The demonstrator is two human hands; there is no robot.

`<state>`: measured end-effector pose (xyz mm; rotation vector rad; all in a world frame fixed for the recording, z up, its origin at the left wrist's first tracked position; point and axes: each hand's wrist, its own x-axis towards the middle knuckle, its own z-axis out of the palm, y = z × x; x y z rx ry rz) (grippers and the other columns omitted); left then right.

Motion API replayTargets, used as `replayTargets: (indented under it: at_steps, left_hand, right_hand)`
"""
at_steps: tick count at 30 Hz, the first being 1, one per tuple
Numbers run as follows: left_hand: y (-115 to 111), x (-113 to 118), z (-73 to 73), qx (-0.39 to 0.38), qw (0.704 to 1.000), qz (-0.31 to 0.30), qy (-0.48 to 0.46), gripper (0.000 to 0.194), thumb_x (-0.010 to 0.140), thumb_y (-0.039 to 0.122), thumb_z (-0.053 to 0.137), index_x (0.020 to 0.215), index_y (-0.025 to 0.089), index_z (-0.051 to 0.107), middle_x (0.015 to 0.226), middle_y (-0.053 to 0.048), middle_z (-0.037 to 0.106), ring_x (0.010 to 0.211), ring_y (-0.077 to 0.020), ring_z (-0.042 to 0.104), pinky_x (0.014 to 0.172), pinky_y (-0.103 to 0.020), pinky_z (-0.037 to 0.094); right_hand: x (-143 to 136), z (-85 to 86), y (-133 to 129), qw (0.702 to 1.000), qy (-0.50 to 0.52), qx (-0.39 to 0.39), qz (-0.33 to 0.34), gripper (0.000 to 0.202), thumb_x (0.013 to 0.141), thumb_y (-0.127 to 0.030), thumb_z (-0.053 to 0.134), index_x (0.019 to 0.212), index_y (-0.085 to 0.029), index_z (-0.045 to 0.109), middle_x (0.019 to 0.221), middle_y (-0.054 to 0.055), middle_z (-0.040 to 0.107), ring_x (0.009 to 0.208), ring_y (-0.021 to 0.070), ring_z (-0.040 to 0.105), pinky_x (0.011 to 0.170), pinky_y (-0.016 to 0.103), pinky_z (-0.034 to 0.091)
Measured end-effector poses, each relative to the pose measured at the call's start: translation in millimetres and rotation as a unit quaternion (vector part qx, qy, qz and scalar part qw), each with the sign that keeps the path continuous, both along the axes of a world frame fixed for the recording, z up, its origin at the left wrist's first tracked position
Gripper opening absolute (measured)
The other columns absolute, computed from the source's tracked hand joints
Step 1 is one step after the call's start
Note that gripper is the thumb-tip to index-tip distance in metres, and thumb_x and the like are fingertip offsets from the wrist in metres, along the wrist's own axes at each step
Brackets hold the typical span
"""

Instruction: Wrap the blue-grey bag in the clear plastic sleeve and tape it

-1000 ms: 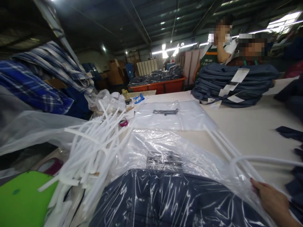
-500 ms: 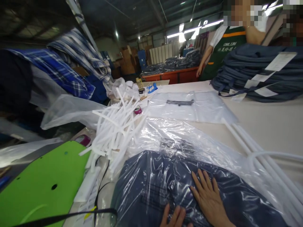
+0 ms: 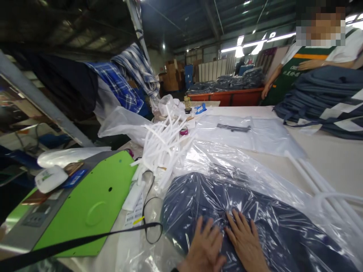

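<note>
My left hand (image 3: 204, 247) and right hand (image 3: 246, 243) lie flat, fingers spread, side by side on the bagged navy garment (image 3: 241, 211) at the desk's (image 3: 326, 158) near edge. White plastic strips (image 3: 164, 145) pile just left of it.

Dark navy cloth garment (image 3: 198, 196) matt, soft, sealed inside clear glossy plastic bag (image 3: 255, 177), film crinkled, catching glare. Left hand (image 3: 205, 245) and right hand (image 3: 245, 243) flat on that film. Left of bag: pile of white smooth plastic strips (image 3: 164, 145), semi-matt. Further left: bright green flat plastic panel (image 3: 93, 204), smooth, dull sheen. Beyond bag: flat clear plastic sheets (image 3: 255, 132), slick. Pale tabletop (image 3: 326, 158) matt. Behind strips: blue checked cloth shirts (image 3: 124, 85), woven.
</note>
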<state>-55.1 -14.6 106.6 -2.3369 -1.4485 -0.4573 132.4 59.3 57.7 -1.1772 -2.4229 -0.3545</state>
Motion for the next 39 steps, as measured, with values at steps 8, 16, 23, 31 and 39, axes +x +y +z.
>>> replayTargets:
  at_steps: [8,16,23,31,39]
  left_hand:
    - [-63.4,-69.8,-9.6,-0.015,0.950,0.300,0.083,0.070,0.079,0.041,0.057,0.142,0.027,0.030,0.147,-0.010,0.040,0.143,-0.0337,0.008,0.110,-0.062,0.002]
    - [-60.0,-57.4,26.3,-0.034,0.968,0.236,0.078,0.081,0.080,0.059,0.053,0.144,0.018,0.024,0.147,-0.019,0.036,0.142,-0.0370,0.010,0.106,-0.064,0.016]
    - [-7.1,-28.9,16.4,-0.217,0.972,-0.079,0.033,0.096,0.073,0.078,0.041,0.146,0.024,0.010,0.153,-0.016,0.025,0.141,-0.0357,0.017,0.108,-0.064,0.018]
    - [-10.3,-33.8,-6.3,-0.204,0.972,-0.111,0.038,0.089,0.078,0.077,0.029,0.146,0.024,0.010,0.152,-0.017,0.026,0.140,-0.0376,0.018,0.106,-0.067,0.014]
    - [-19.0,-44.0,-2.9,-0.103,0.972,-0.171,0.128,0.076,0.087,0.065,0.028,0.144,0.016,0.024,0.145,-0.019,0.039,0.134,-0.0364,0.031,0.106,-0.060,0.018]
  right_hand:
    - [-1.0,-7.0,7.6,1.000,0.030,0.004,-0.006,0.053,0.095,-0.048,0.023,0.132,-0.022,0.050,0.136,0.009,0.052,0.128,0.0279,0.040,0.105,0.053,0.027]
    - [-4.9,5.5,4.4,1.000,0.012,0.001,-0.013,0.051,0.096,-0.043,0.021,0.128,-0.020,0.054,0.133,0.011,0.055,0.124,0.0292,0.043,0.101,0.053,0.031]
    - [-10.5,13.7,3.6,0.998,-0.019,-0.035,-0.040,0.044,0.095,-0.038,0.031,0.132,-0.022,0.050,0.135,0.009,0.052,0.126,0.0272,0.042,0.104,0.051,0.030]
    - [22.7,28.2,-59.3,0.998,-0.059,-0.013,-0.014,0.051,0.093,-0.043,0.039,0.137,-0.016,0.042,0.143,0.014,0.042,0.137,0.0299,0.027,0.111,0.053,0.016]
    - [69.5,28.0,-116.0,0.997,-0.075,-0.029,0.023,0.069,0.082,-0.063,0.050,0.138,-0.024,0.040,0.140,0.009,0.047,0.133,0.0291,0.032,0.111,0.053,0.017]
